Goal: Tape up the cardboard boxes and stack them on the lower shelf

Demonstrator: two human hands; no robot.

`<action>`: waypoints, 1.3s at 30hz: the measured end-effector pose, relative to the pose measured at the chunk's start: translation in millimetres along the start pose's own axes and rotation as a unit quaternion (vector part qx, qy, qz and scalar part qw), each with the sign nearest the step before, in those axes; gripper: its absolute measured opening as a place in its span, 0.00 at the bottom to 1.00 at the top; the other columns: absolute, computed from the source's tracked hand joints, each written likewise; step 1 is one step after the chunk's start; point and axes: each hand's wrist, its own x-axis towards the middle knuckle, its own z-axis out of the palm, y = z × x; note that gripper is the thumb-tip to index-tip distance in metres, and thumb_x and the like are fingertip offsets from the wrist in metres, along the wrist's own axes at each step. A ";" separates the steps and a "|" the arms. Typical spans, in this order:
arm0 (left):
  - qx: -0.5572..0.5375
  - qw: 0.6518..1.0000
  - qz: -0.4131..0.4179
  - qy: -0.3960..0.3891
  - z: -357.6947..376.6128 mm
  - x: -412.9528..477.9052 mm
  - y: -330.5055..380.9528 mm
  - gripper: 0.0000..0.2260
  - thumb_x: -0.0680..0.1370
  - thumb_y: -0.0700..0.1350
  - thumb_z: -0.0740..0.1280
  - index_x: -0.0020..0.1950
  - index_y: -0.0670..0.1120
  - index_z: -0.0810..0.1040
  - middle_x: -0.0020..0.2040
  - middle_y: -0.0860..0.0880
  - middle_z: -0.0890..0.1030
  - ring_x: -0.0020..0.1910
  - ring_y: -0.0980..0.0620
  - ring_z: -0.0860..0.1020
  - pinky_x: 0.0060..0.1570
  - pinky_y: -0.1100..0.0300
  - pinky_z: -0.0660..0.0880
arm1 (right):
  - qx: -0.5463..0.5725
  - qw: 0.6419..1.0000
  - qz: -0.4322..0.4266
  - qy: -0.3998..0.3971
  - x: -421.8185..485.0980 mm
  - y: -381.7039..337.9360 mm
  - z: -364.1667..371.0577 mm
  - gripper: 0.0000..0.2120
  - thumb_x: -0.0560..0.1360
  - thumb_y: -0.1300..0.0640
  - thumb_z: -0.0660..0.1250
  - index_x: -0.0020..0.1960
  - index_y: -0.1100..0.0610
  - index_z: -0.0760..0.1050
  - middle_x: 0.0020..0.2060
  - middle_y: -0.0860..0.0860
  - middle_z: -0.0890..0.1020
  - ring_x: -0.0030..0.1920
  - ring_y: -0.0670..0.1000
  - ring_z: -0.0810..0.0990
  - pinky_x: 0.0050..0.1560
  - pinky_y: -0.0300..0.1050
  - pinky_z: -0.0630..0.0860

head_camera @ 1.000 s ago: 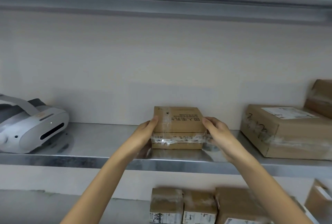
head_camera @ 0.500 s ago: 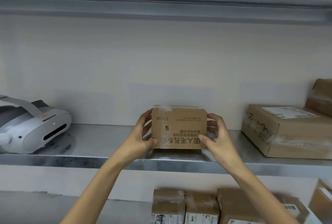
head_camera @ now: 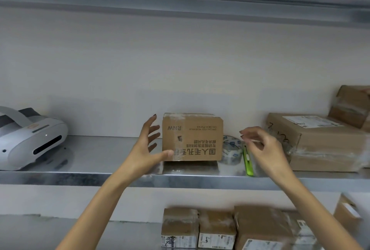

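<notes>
The box [head_camera: 192, 136] stands on edge on the shelf [head_camera: 100, 155]. Left grip [head_camera: 144, 149] spread, thumb touching its 7 o'clock corner; right grip [head_camera: 262, 147] released, at 3 o'clock. Likely light, stiff; clasp both ends.

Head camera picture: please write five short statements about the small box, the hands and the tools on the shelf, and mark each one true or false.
1. The small box stands on the metal shelf with its print upside down. True.
2. The right hand grips the small box. False: it is apart from the box and holds nothing.
3. The tape roll lies just right of the small box. True.
4. The left hand holds the green knife. False: the knife lies on the shelf beside the tape roll.
5. Taped boxes already stand on the lower shelf. True.
</notes>
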 end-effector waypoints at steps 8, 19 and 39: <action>-0.021 0.999 0.012 0.039 9.1 4.5 10.4 0.42 0.65 0.56 0.73 0.74 0.61 0.55 0.69 0.53 0.69 0.68 0.53 0.70 0.69 0.49 0.68 | -0.275 0.940 -0.049 -0.197 17.3 12.4 25.1 0.12 0.74 0.55 0.70 0.57 0.57 0.81 0.53 0.53 0.81 0.55 0.54 0.79 0.55 0.46 0.74; 0.047 0.994 0.067 0.075 16.7 10.9 4.0 0.33 0.71 0.40 0.76 0.68 0.60 0.64 0.68 0.56 0.69 0.66 0.56 0.70 0.66 0.54 0.71 | -0.016 0.997 0.031 -0.069 24.4 13.7 15.5 0.08 0.75 0.61 0.70 0.38 0.62 0.79 0.29 0.53 0.80 0.29 0.43 0.75 0.32 0.34 0.66; 0.000 0.991 0.080 0.108 31.0 28.9 -10.4 0.39 0.72 0.39 0.74 0.75 0.61 0.58 0.69 0.62 0.66 0.69 0.59 0.67 0.67 0.55 0.71 | 0.149 0.988 0.030 0.002 -8.0 -3.7 3.6 0.04 0.74 0.62 0.70 0.43 0.55 0.81 0.36 0.49 0.86 0.44 0.53 0.84 0.46 0.37 0.77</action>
